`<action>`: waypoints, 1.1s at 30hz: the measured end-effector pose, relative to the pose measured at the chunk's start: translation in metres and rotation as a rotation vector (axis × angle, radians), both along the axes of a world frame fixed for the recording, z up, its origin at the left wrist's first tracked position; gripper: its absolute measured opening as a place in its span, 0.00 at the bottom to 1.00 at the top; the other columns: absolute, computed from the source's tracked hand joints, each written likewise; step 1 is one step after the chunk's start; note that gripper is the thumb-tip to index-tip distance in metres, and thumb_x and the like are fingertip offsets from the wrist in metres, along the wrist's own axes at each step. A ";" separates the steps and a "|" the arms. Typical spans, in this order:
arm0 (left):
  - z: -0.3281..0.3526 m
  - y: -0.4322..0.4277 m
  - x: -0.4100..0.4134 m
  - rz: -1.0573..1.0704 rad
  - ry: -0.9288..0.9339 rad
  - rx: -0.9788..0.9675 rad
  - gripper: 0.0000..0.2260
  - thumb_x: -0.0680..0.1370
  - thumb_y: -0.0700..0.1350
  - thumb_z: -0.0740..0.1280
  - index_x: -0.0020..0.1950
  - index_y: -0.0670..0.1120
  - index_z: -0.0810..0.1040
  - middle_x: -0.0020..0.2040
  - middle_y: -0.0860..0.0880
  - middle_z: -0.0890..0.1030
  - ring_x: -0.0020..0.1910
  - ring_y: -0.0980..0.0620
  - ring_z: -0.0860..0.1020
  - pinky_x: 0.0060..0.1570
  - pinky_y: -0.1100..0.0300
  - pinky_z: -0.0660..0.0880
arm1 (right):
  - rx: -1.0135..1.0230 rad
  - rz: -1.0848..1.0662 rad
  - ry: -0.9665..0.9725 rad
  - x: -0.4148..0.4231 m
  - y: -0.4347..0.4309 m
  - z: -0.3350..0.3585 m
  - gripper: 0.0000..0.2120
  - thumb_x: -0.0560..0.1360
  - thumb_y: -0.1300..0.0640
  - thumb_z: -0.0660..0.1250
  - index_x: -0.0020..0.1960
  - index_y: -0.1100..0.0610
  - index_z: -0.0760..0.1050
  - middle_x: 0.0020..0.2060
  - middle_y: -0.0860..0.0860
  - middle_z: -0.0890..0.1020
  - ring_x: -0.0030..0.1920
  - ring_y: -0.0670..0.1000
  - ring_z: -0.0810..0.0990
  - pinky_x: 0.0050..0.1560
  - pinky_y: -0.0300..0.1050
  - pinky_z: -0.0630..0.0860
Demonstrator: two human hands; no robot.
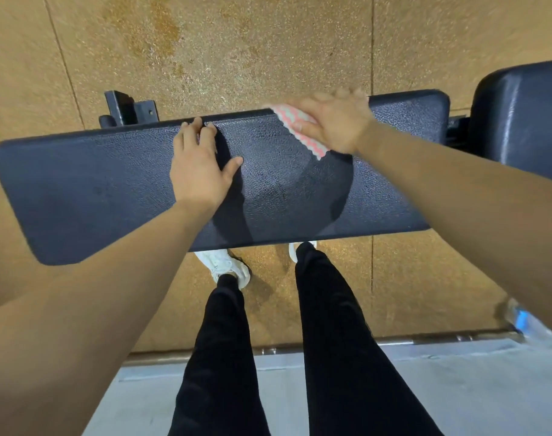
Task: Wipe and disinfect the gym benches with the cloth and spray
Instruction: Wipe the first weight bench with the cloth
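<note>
A long black padded bench (pixel 95 190) runs across the middle of the view, seen from above. My left hand (pixel 200 166) lies flat on the pad, fingers curled over its far edge, holding nothing. My right hand (pixel 333 122) presses a pink and white patterned cloth (pixel 300 130) against the pad near the far edge, right of centre; the hand is motion-blurred. A darker, damp-looking patch (pixel 300 190) shows on the pad below the cloth. No spray bottle can be made out for certain.
A second black padded part (pixel 520 114) stands at the right edge. The bench's black metal bracket (pixel 130 108) sticks out behind. Speckled tan floor surrounds it. A metal strip (pixel 425 339) and grey floor lie behind my feet; a blurred clear and blue object (pixel 520 317) lies lower right.
</note>
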State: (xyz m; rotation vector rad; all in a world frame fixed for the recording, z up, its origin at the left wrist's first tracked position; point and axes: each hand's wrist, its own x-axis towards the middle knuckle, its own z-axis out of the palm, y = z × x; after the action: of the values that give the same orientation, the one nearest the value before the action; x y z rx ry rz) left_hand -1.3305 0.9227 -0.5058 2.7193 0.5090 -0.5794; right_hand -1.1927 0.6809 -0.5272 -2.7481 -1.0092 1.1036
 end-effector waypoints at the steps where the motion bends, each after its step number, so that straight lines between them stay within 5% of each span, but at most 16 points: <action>1: 0.002 -0.001 0.002 -0.001 0.018 0.005 0.31 0.78 0.59 0.72 0.75 0.43 0.69 0.78 0.42 0.65 0.79 0.39 0.61 0.71 0.41 0.71 | -0.016 -0.017 -0.009 0.000 -0.010 0.002 0.30 0.80 0.30 0.44 0.80 0.38 0.52 0.76 0.50 0.68 0.73 0.65 0.67 0.71 0.67 0.61; 9: 0.018 -0.015 0.015 0.059 0.127 0.036 0.30 0.78 0.54 0.73 0.74 0.43 0.68 0.79 0.43 0.63 0.80 0.41 0.59 0.66 0.38 0.75 | -0.111 -0.222 -0.030 0.006 -0.071 0.011 0.36 0.74 0.23 0.45 0.76 0.39 0.61 0.71 0.55 0.73 0.70 0.69 0.67 0.72 0.75 0.51; 14: 0.019 -0.022 0.010 0.068 0.186 -0.005 0.42 0.77 0.55 0.76 0.82 0.43 0.58 0.84 0.44 0.53 0.83 0.42 0.51 0.75 0.40 0.66 | -0.104 -0.457 -0.062 -0.006 -0.099 0.009 0.34 0.76 0.27 0.48 0.77 0.41 0.61 0.76 0.58 0.64 0.77 0.72 0.52 0.73 0.77 0.38; 16: 0.019 -0.022 0.009 0.050 0.219 -0.009 0.49 0.73 0.58 0.78 0.84 0.43 0.54 0.85 0.44 0.50 0.84 0.42 0.49 0.78 0.41 0.63 | -0.086 -0.575 -0.061 -0.014 -0.113 0.007 0.32 0.79 0.30 0.49 0.79 0.42 0.56 0.80 0.60 0.55 0.78 0.72 0.45 0.74 0.75 0.40; 20: 0.019 -0.023 0.005 0.013 0.228 0.018 0.56 0.68 0.60 0.81 0.84 0.43 0.52 0.85 0.43 0.49 0.84 0.42 0.48 0.77 0.39 0.64 | 0.071 -0.806 0.032 -0.040 -0.146 0.013 0.36 0.82 0.38 0.56 0.83 0.46 0.42 0.81 0.62 0.43 0.78 0.69 0.55 0.76 0.65 0.58; 23: 0.016 -0.024 0.002 0.010 0.198 0.022 0.56 0.68 0.60 0.81 0.84 0.43 0.52 0.85 0.43 0.49 0.84 0.41 0.48 0.76 0.38 0.65 | 0.122 -0.950 0.098 -0.074 -0.159 0.032 0.38 0.84 0.46 0.60 0.83 0.49 0.38 0.79 0.60 0.56 0.72 0.64 0.67 0.69 0.51 0.61; 26: 0.015 -0.023 -0.002 0.002 0.186 0.033 0.56 0.68 0.62 0.81 0.84 0.44 0.52 0.85 0.45 0.49 0.84 0.43 0.48 0.74 0.36 0.67 | 0.105 -1.057 0.105 -0.110 -0.167 0.039 0.40 0.82 0.47 0.63 0.83 0.51 0.41 0.72 0.63 0.69 0.67 0.64 0.72 0.64 0.49 0.63; 33: 0.009 -0.018 -0.016 -0.052 0.124 0.032 0.50 0.71 0.66 0.76 0.83 0.48 0.55 0.85 0.46 0.51 0.83 0.43 0.49 0.71 0.34 0.69 | 0.297 -1.471 0.054 -0.175 -0.162 0.016 0.40 0.77 0.40 0.68 0.82 0.50 0.55 0.77 0.52 0.68 0.77 0.53 0.65 0.78 0.49 0.59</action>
State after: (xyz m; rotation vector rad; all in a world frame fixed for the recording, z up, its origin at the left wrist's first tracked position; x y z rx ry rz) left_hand -1.3462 0.9051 -0.4967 2.7463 0.4825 -0.7630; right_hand -1.3674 0.5193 -0.5112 -2.1793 0.7806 0.5948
